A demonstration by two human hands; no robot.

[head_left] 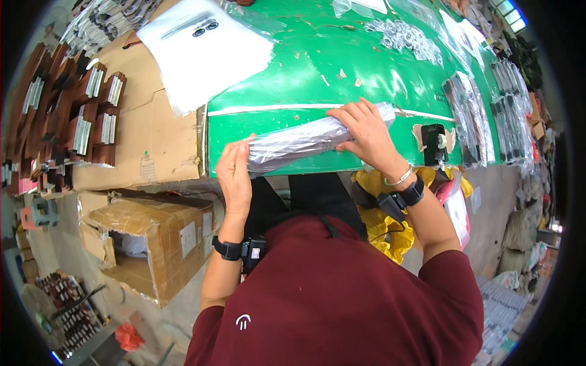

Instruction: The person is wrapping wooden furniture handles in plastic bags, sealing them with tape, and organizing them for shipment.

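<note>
A long, dark bundle in a clear plastic sleeve (299, 145) lies slantwise along the near edge of the green tabletop. At its left end, my left hand (235, 174) pinches the plastic with fingers together. Toward the other end my right hand (369, 135) wraps over the top, thumb on the near side and fingers across the far side. The sleeve's loose right end sticks out past my right hand. What exactly is inside the plastic is blurred by glare.
Right of my hands stands a black tape dispenser (434, 145), then rows of wrapped bundles (469, 119). A stack of clear bags (207, 58) with black rings lies far left; clear rings (406, 39) are heaped at the back. Brown pieces (85, 122) sit on cardboard. An open carton (152, 244) stands below.
</note>
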